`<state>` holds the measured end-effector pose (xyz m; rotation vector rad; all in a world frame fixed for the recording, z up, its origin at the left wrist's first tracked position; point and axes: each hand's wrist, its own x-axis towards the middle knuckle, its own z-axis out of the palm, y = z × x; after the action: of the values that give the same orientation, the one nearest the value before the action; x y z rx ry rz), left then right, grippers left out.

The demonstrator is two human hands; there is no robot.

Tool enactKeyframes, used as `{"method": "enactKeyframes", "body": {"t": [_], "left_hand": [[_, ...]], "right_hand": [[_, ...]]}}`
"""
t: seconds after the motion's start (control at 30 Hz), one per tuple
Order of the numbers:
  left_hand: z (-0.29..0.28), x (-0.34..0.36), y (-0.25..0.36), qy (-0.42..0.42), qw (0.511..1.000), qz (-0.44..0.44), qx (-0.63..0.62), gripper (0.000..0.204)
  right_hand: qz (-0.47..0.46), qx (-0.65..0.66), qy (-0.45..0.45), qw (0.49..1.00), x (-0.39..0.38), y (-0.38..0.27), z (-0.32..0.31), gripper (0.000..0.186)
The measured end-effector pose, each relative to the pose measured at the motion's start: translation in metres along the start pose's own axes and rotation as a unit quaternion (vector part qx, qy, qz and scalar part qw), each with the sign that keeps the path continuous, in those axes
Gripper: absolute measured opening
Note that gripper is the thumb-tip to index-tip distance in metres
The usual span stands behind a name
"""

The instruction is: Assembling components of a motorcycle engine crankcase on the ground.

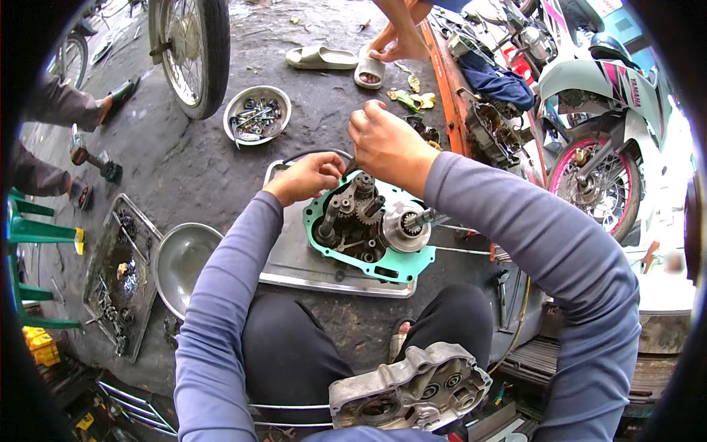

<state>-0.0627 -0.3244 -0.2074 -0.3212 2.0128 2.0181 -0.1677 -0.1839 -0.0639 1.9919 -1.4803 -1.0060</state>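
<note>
Both my hands are over the far edge of an open engine crankcase, which carries a green gasket [411,267] round its rim. My left hand [309,178] is closed at the gasket's far left edge, its fingertips pinched together. Above and to the right, my right hand [390,144] is raised with curled fingers. What either hand holds is hidden or too small to make out. A black cable or hose [318,152] arcs behind the left hand. Inside the case stand gears [366,210] and shafts, beside a round crankshaft [405,230]. A metal tray [291,261] lies underneath.
A matching grey case half [409,390] rests at my lap. Left are an empty bowl [185,267] and an oily parts tray [121,280]; farther off, a bowl of bolts [258,116] near a wheel [193,55]. Motorbikes [615,110] stand right. Another person's foot [403,48] is ahead.
</note>
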Motion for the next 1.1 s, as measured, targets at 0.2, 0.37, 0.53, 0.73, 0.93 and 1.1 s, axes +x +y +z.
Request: {"method": "enactKeyframes", "body": {"t": [0.2,0.37,0.53,0.73,0.93,1.1], "left_hand": [[0.007,0.007,-0.008,-0.033,0.998,0.025,-0.04,0.025],[0.009,0.013,-0.012,-0.035,0.998,0.033,-0.038,0.029],[0.013,0.009,-0.008,-0.017,0.997,0.035,-0.059,0.031],[0.008,0.004,-0.003,-0.017,0.998,0.01,-0.058,0.024],[0.006,0.006,-0.016,-0.015,0.998,0.04,-0.041,0.024],[0.007,0.008,-0.005,0.039,0.996,0.081,0.029,0.032]], "right_hand": [[-0.005,0.015,0.006,1.0,0.001,0.003,0.003,0.019],[0.002,0.029,0.014,0.999,-0.002,0.003,0.009,0.017],[-0.004,0.025,0.034,0.999,0.001,0.004,0.008,0.017],[0.026,-0.041,0.02,0.999,0.01,0.039,-0.006,0.017],[0.046,-0.047,0.011,0.998,-0.03,0.135,-0.058,0.022],[0.144,-0.002,0.019,0.989,-0.112,0.128,-0.038,0.021]]}}
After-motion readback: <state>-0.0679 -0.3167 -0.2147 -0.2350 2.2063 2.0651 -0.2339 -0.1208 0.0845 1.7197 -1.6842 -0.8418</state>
